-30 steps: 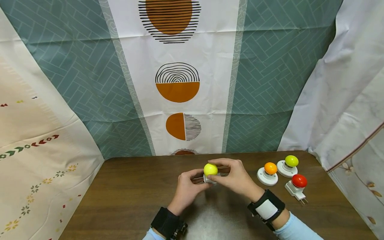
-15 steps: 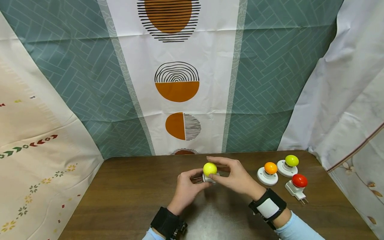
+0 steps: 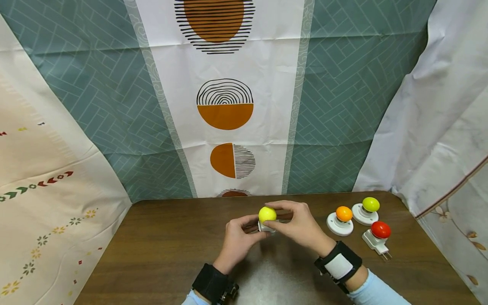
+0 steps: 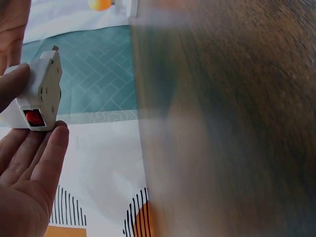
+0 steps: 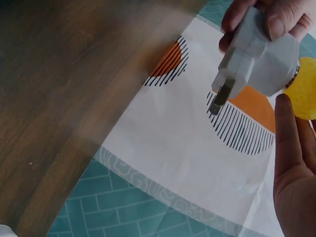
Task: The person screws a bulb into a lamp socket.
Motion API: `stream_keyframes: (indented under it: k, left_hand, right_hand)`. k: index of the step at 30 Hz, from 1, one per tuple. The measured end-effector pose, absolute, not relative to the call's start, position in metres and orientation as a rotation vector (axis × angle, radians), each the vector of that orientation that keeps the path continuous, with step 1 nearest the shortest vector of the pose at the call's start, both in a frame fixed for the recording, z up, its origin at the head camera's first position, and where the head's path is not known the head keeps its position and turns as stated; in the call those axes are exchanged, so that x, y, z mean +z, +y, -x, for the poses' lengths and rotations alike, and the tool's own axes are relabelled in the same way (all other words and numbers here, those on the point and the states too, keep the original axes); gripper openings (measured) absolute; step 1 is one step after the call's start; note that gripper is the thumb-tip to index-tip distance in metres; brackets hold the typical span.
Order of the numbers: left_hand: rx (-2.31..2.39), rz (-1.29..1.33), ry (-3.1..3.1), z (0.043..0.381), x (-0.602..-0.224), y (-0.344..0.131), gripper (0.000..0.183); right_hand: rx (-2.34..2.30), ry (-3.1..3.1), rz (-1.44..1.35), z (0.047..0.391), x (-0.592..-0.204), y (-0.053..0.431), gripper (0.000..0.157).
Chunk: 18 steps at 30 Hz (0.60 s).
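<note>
Over the middle of the table, my left hand (image 3: 238,239) holds a white plug-in lamp socket (image 4: 42,91), its thumb and fingers on the body. A red rocker switch (image 4: 34,117) shows on the socket's end, and metal prongs (image 5: 221,97) stick out of it. Seated in the socket is a yellow light bulb (image 3: 267,214). My right hand (image 3: 299,224) holds the bulb from the right, thumb on the near side and fingers curving behind. The threads are mostly hidden; only a thin dark ring shows at the bulb's neck in the right wrist view.
At the table's right stand an orange bulb (image 3: 344,214) and a lime-green bulb (image 3: 370,204), each on a round white base. A red bulb (image 3: 381,230) in a white plug-in socket lies nearer. The brown table (image 3: 171,254) meets patterned cloth (image 3: 267,169) at the back.
Both hands stay nearly in place on the socket and bulb. The right hand's fingers and wrist shift slightly around the bulb.
</note>
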<state>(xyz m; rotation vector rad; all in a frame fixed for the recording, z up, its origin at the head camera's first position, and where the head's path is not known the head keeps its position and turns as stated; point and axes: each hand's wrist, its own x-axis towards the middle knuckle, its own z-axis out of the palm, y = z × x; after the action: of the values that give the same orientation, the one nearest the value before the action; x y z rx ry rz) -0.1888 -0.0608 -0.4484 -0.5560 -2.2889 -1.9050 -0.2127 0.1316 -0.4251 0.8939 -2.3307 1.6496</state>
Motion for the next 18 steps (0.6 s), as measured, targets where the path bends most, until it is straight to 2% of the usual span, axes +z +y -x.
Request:
stream_keyframes:
  k: [5, 11, 18]
  left_hand:
    - [-1.891, 0.559, -2.283, 0.189, -0.448, -0.061, 0.043]
    - [-1.891, 0.549, -2.29, 0.188, -0.446, -0.061, 0.043]
    - [-1.892, 0.554, -2.292, 0.188, -0.447, -0.061, 0.043]
  right_hand:
    - [1.619, -2.327, -0.917, 0.207, -0.414, 0.131, 0.043]
    - [1.595, -2.372, -1.027, 0.218, -0.426, 0.137, 0.049]
    - [1.618, -2.371, -1.052, 0.219, -0.429, 0.137, 0.046]
